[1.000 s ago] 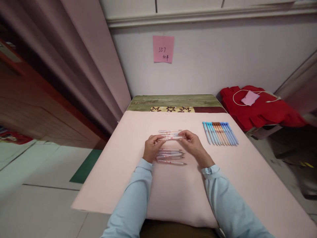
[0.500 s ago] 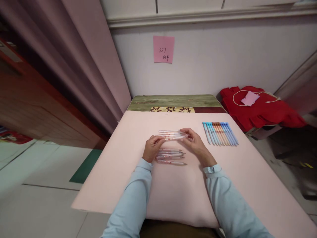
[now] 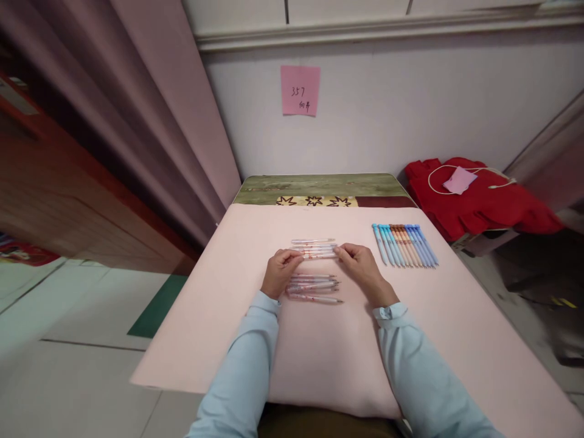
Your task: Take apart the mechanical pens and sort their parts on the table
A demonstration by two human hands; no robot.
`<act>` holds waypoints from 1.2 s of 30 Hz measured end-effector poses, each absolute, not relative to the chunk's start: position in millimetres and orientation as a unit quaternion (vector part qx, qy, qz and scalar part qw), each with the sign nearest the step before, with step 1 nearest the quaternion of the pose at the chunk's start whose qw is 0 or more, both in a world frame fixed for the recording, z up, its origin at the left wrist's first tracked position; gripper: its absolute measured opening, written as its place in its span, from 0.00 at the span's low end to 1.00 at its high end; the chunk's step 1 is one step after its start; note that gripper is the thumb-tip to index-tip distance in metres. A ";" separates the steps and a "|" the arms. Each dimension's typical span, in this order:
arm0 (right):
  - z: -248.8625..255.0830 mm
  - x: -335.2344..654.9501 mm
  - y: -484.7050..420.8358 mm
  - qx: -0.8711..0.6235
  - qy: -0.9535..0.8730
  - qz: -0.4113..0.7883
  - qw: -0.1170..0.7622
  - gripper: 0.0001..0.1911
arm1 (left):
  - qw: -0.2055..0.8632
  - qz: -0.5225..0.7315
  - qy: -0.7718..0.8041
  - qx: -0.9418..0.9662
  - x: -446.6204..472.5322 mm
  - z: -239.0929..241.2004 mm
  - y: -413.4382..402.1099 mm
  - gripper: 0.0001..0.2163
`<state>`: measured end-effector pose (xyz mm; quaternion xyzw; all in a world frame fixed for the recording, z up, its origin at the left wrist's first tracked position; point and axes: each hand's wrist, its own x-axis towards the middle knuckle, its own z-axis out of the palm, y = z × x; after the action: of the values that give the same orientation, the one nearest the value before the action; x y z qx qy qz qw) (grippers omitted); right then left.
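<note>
My left hand (image 3: 279, 271) pinches the left end of a clear pen with red marks (image 3: 318, 255). My right hand (image 3: 364, 271) has thumb and fingers closed at that pen's right end. Just beyond it, several similar pens (image 3: 313, 241) lie side by side, pointing left to right; the fingers partly cover them. Nearer to me is a loose group of the same kind of pens (image 3: 314, 285), and a single pen (image 3: 318, 298) lies slightly tilted in front. My left wrist is close to the left ends of this group.
A neat row of light blue, brown-topped and blue pens (image 3: 405, 246) lies at the right on the pale pink table cover (image 3: 337, 353). Beyond the table's right edge are a red cloth (image 3: 497, 207) and a white cable (image 3: 431, 182). A pink note (image 3: 300, 91) is on the wall.
My right hand has moved slightly toward me and its fingers have drawn in at the pen's end. The held pen has come level beside the far pens. My left hand stays nearly still.
</note>
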<state>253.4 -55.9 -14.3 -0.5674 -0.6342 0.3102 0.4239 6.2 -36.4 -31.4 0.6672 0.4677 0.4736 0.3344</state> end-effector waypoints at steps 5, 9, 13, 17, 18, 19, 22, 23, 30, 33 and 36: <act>-17.9 251.8 -54.9 -0.522 -0.633 0.341 0.460 0.17 | 0.346 0.475 0.478 0.653 4.0 -32.7 -35.2 0.08; -18.4 252.5 -54.2 -0.544 -0.651 0.312 0.428 0.17 | 0.356 0.470 0.476 0.653 2.7 -34.1 -34.4 0.10; -13.9 253.9 -57.5 -0.558 -0.697 0.300 0.337 0.22 | 0.363 0.467 0.474 0.652 2.3 -35.2 -33.3 0.10; -7.8 252.3 -61.0 -0.535 -0.728 0.294 0.313 0.22 | 0.361 0.473 0.474 0.649 1.8 -36.2 -32.3 0.10; -7.5 251.9 -61.1 -0.531 -0.731 0.296 0.310 0.22 | 0.359 0.473 0.475 0.649 1.7 -36.2 -32.3 0.10; -8.0 251.5 -61.0 -0.528 -0.731 0.299 0.312 0.22 | 0.357 0.473 0.475 0.650 1.5 -36.1 -32.2 0.10; -13.5 251.4 -59.1 -0.522 -0.716 0.311 0.344 0.16 | 0.343 0.473 0.478 0.655 1.0 -35.3 -32.3 0.10; -15.9 251.6 -58.2 -0.523 -0.708 0.313 0.357 0.14 | 0.335 0.472 0.479 0.660 0.9 -34.9 -32.3 0.09; -26.2 251.0 -53.0 -0.537 -0.674 0.302 0.407 0.10 | 0.280 0.457 0.473 0.699 2.1 -30.4 -34.0 0.07; -26.6 248.3 -52.7 -0.533 -0.677 0.291 0.416 0.10 | 0.274 0.447 0.481 0.703 3.0 -27.4 -35.4 0.07; -25.8 245.2 -53.3 -0.520 -0.695 0.279 0.411 0.09 | 0.261 0.426 0.491 0.714 3.8 -24.9 -35.8 0.11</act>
<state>245.2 -53.3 -25.8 -0.5204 -0.6946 0.2788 0.4109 3.8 -35.8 -24.9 0.7139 0.4914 0.4256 0.2605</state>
